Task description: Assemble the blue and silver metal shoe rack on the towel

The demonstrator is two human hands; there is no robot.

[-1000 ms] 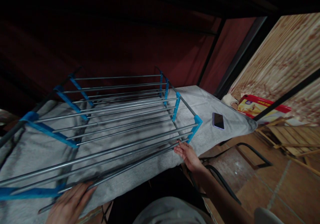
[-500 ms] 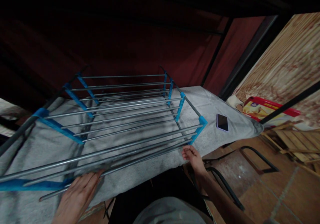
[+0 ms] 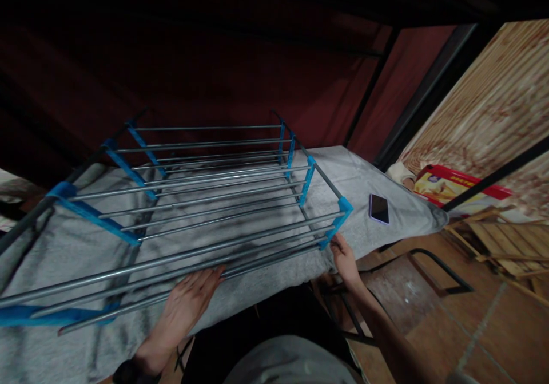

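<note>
A rack of grey metal rods (image 3: 201, 258) joined by blue plastic brackets lies across the grey cloth. Over its front lowest rod (image 3: 107, 314) my left hand (image 3: 193, 295) is closed, knuckles up. That rod's left end pokes out past the front-left blue bracket (image 3: 64, 315). At the opposite corner, my right hand (image 3: 344, 261) has its bent fingers against the outer side of the front-right blue bracket (image 3: 337, 224); its fingertips are partly hidden there.
The grey cloth (image 3: 274, 218) covers the table under the rack. A phone (image 3: 379, 209) lies on it to the right. Beyond are a red and yellow box (image 3: 458, 186), wooden slatted furniture (image 3: 501, 241) and a black-framed chair (image 3: 441, 269). A dark red wall (image 3: 214, 75) stands behind.
My left hand has slid right along the front rod, away from its left end. My right hand has moved slightly right and up, from the rod's end to the bracket's outer side.
</note>
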